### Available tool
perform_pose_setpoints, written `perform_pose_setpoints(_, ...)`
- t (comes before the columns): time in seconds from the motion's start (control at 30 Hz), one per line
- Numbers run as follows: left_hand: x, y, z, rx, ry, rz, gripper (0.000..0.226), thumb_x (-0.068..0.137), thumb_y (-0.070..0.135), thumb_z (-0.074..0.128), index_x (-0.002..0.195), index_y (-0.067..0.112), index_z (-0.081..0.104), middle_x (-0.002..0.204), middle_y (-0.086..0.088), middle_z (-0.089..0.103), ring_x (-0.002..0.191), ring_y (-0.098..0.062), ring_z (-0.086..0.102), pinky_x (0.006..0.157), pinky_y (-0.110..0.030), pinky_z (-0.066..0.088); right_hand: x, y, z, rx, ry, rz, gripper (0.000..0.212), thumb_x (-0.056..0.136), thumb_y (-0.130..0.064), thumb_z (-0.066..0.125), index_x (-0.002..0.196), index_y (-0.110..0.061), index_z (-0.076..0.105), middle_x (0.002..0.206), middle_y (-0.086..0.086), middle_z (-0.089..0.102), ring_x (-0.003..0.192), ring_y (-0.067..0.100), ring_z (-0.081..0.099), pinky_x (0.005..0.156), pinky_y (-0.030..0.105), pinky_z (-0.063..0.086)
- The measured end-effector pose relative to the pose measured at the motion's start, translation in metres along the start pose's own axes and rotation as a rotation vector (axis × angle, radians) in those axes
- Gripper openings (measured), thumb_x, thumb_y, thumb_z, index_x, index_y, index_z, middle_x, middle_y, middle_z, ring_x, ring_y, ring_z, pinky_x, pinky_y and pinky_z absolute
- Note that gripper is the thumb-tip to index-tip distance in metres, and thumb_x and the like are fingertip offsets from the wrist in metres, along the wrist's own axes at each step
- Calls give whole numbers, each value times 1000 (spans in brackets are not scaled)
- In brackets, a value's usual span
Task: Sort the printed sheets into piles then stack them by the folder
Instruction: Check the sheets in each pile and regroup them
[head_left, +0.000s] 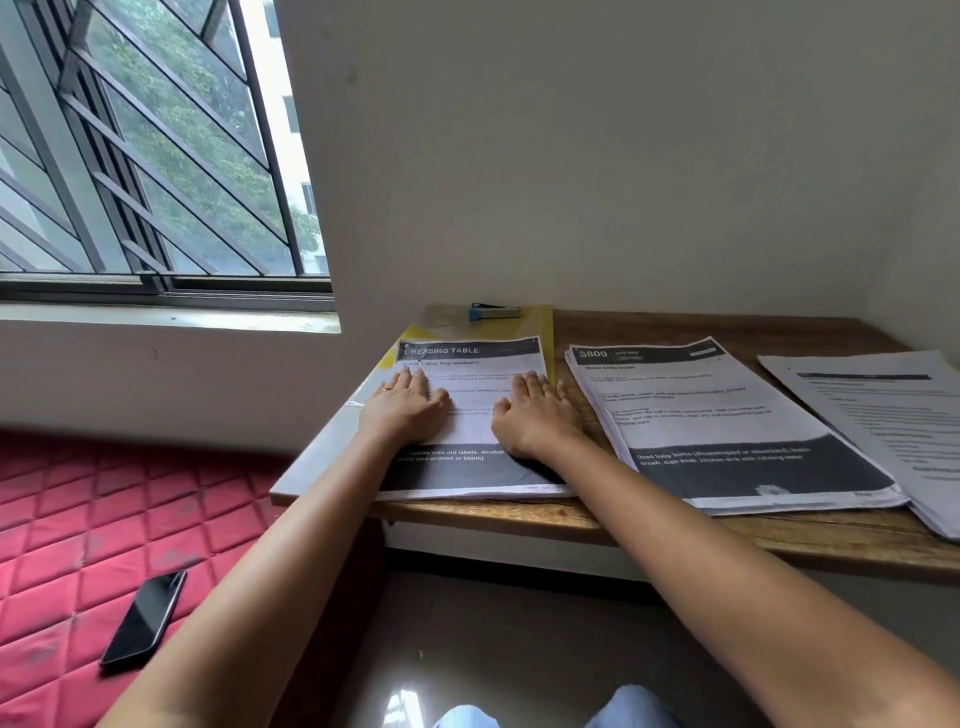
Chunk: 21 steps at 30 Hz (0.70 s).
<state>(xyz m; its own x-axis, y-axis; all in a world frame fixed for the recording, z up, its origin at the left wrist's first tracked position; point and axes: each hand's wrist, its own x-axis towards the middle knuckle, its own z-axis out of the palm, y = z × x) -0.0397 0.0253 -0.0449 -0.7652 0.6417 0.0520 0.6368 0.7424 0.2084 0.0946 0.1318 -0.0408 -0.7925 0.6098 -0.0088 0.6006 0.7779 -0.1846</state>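
Nearest, a dark phone (145, 616) lies face up on a red quilted mattress (52, 519) to the left, well apart from the wooden desk (675, 530). Both bare forearms reach forward over the desk's near edge. On its left end lies the pile of printed sheets headed "DRESSING TABLE" (467, 358). Its long axis runs away from the person, with the dark footer band at the near edge, the header at the far end, and the text upright to the reader. The left hand (408, 402) and right hand (535, 415) rest palm down side by side on the middle of this pile. Their fingers are straight and point away, pressing flat on the top sheet and gripping nothing. The pile lies on a yellow folder (545, 322), which shows along the pile's left, far and right edges and has the same lengthwise direction. Just to the right, a second pile headed "$800" (727, 415) lies slightly fanned, with its far end tilted a little to the left. Beside it, a third pile of plainer text sheets (883, 415) runs off the right of the view. At the far end of the folder a small blue and grey stapler (494, 312) lies crosswise near the wall. Beyond, to the left, is a barred window (156, 156).
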Motion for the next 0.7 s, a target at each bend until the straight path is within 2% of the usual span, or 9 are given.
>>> perform_pose_setpoints(0.1, 1, 1, 2, 15, 0, -9, 66, 99, 42, 21, 154, 7, 8, 161, -11, 3, 149, -19, 4, 119, -33, 1, 0, -5, -17, -51, -144, 49, 63, 100, -37, 15, 151, -6, -6, 158, 12, -12, 146, 25, -11, 116, 39, -11)
perform_pose_setpoints(0.17, 1, 1, 4, 21, 5, -14, 66, 99, 42, 21, 154, 7, 9, 161, -11, 3, 149, -19, 4, 120, -33, 1, 5, -14, -32, -60, -195, 81, 67, 99, -38, 21, 151, -4, -4, 158, 17, -10, 146, 29, -8, 118, 40, -5)
perform_pose_setpoints(0.27, 3, 1, 5, 24, 15, -6, 65, 99, 40, 20, 153, 6, 10, 161, -12, 4, 149, -19, 4, 120, -34, 1, 22, -37, -34, 27, -104, -52, 67, 98, -31, 29, 151, -1, 0, 158, 17, -7, 147, 29, -5, 119, 40, -2)
perform_pose_setpoints(0.37, 6, 0, 6, 39, 24, 3, 62, 100, 34, 19, 153, 4, 10, 161, -14, 6, 149, -20, 5, 120, -35, 3, 33, -43, -14, 57, -56, -151, 60, 100, -31, 21, 151, -5, 6, 160, 11, -1, 147, 22, 0, 119, 37, -1)
perform_pose_setpoints(0.5, 9, -2, 8, 34, 28, -15, 63, 99, 36, 20, 153, 5, 10, 161, -14, 5, 149, -21, 5, 119, -34, 3, 41, -33, 0, 64, 36, -101, 63, 99, -38, 18, 152, -5, 7, 160, 10, 3, 147, 20, 4, 119, 33, 1)
perform_pose_setpoints(0.7, 10, -2, 9, 43, 33, -59, 69, 97, 43, 23, 153, 5, 12, 161, -14, 5, 149, -21, 6, 119, -33, 4, 41, -25, 4, 20, 42, 70, 87, 93, -63, 20, 150, 0, 1, 159, 17, -2, 147, 26, 0, 119, 35, -1)
